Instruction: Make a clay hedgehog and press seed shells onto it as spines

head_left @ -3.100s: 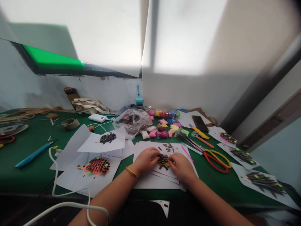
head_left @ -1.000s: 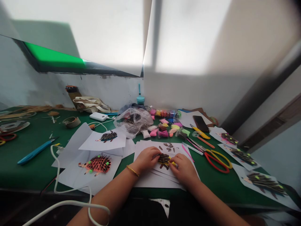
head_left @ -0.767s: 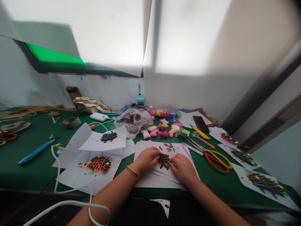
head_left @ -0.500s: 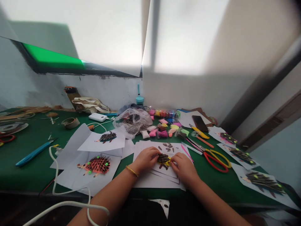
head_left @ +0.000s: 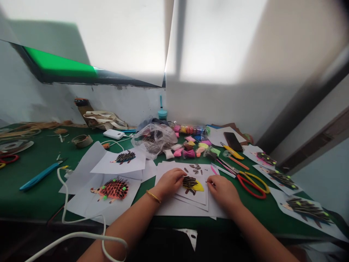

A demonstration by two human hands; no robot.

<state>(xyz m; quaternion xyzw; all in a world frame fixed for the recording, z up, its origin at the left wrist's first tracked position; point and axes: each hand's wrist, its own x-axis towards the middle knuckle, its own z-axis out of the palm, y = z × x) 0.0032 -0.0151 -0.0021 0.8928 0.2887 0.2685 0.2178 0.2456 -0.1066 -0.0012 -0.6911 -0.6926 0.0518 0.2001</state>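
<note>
In front of me a hedgehog figure (head_left: 192, 185) of yellow clay lies on a white sheet (head_left: 200, 198) atop a small stack of paper. Dark striped sunflower seeds stand on its left part; its right part is bare yellow, with brown feet below. My left hand (head_left: 171, 181), wearing a gold bangle (head_left: 153, 196), rests with fingers bent and together at the figure's left edge; what they hold, if anything, is hidden. To the right of the figure, apart from it, my right hand (head_left: 223, 189) is pinched at the fingertips around something too small to name. Loose sunflower seeds (head_left: 195, 167) lie above the figure.
Finished hedgehog pictures lie left (head_left: 113, 189) and right (head_left: 308, 209). Scissors (head_left: 252, 185) and a yellow cutter (head_left: 233, 151) are at right. Behind are clay packets (head_left: 188, 153) and a plastic bag (head_left: 155, 140). A white cable (head_left: 65, 203) crosses the left edge.
My right hand has drawn back to the right, off the hedgehog, uncovering its yellow right side. My left hand stays at the figure's left edge. The view has shifted slightly.
</note>
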